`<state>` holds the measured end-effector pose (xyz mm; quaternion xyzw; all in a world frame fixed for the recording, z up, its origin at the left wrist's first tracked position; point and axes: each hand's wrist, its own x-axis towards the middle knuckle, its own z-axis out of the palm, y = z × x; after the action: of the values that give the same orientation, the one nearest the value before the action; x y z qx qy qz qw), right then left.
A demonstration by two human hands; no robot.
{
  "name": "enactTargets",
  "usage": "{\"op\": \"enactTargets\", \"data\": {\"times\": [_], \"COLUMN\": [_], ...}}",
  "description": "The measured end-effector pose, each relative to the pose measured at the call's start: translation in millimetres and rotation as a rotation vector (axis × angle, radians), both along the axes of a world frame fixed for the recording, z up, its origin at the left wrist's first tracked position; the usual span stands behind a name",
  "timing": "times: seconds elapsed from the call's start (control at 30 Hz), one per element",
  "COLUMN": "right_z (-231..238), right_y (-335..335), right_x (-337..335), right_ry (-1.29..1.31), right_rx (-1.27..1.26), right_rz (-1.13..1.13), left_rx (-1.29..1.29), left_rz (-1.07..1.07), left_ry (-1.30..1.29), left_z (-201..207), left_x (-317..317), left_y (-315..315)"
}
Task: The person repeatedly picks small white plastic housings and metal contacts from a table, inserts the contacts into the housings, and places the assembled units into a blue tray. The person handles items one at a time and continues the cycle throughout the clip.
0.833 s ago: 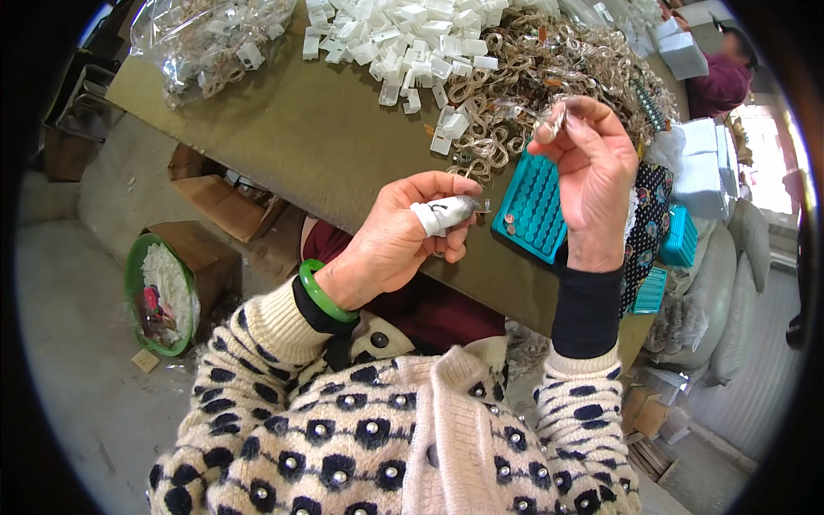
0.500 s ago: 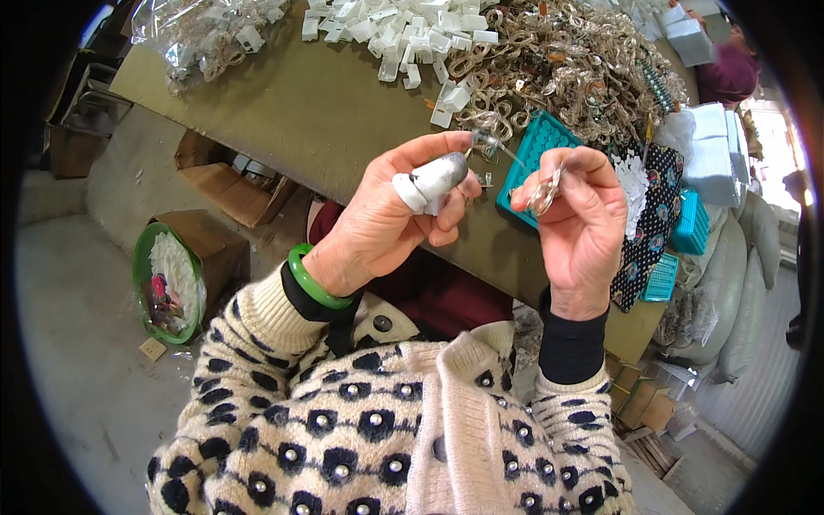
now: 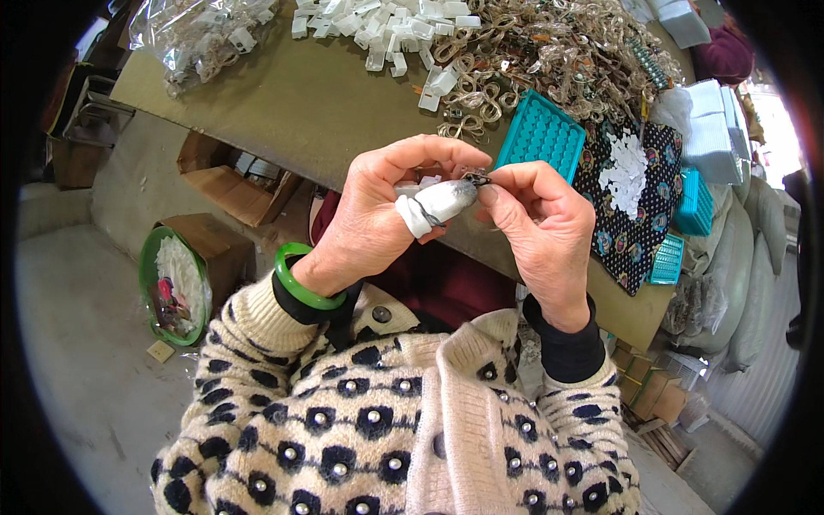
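Fingertips of both my hands meet above the table's front edge. My left hand (image 3: 371, 199), with a green bangle (image 3: 302, 279) at the wrist and a white wrap (image 3: 435, 202) on its thumb, pinches a small dark part (image 3: 476, 178) between thumb and forefinger. A whitish translucent piece (image 3: 415, 186) shows behind that thumb, within the left fingers. From the other side, my right hand (image 3: 554, 227) closes thumb and forefinger on the same dark part. Its curled fingers hide whatever lies in the palm.
Coiled clear cables (image 3: 558, 47) heap at the back, beside white plastic caps (image 3: 386, 26). Close behind my right hand lies a teal tray (image 3: 542, 137). White pieces (image 3: 625, 176) lie on patterned cloth (image 3: 614, 236). A green basin (image 3: 154, 292) and open carton (image 3: 227, 184) stand at left.
My right hand has moved left and inward to meet my left hand. The clear cable loop in its fingers is now hidden. The view has shifted slightly.
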<state>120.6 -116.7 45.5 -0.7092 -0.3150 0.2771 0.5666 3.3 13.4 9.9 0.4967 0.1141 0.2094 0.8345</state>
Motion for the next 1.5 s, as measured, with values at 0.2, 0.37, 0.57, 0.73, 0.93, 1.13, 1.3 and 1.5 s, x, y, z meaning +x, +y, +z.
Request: {"op": "enactTargets", "data": {"times": [0.2,0.37,0.57,0.73,0.93,1.13,1.3,1.5], "right_z": [-8,-11,-20,-26,-27,-31,-23,-19], "right_y": [0,-3,-1,-1,-2,6,12,18], "right_x": [-1,-2,-5,-11,-14,-12,-12,-1], "right_ry": [-0.550,-0.603,-0.590,-0.365,0.028,-0.302,-0.430,0.395], "right_rx": [0.162,0.153,0.222,0.265,0.170,0.190,0.178,-0.026], "right_rz": [0.047,0.040,-0.013,-0.062,-0.021,0.019,0.134,0.158], "left_rx": [-0.475,-0.529,-0.278,-0.171,-0.529,-0.774,-0.545,0.593], "left_rz": [-0.125,-0.102,-0.011,0.027,-0.024,-0.113,-0.130,0.381], "left_ry": [0.025,0.028,0.125,0.146,-0.068,-0.044,0.016,0.177], "left_z": [-4,-10,-9,-10,-18,-19,-7,-3], "left_x": [-8,-11,-11,-13,-10,-11,-12,11], "left_y": [-2,-8,-13,-16,-16,-7,6,56]}}
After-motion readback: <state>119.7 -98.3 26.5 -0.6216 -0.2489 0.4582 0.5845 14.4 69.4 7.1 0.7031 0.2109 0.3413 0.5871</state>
